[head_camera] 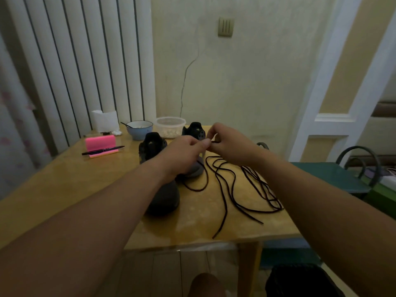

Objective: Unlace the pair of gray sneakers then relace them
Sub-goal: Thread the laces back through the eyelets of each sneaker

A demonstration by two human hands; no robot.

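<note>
Glossy yellow wooden table (64, 181) before a cracked plaster wall (246, 82); white ribbed radiator (90, 61) at left. Two dark gray sneakers (165, 198) stand side by side, loose black laces (231, 189) just beside them. Left hand (186, 150) and right hand (230, 144), fingertips meeting, pinch one lace end (detail blurred).

The far sneaker (194, 130), dark gray and unlaced, sits directly under the grip, heel beyond it; the near sneaker (166, 200) lies just left. Loose dark laces (227, 185) sprawl nearer and right, one end seemingly pinched in it.
</note>
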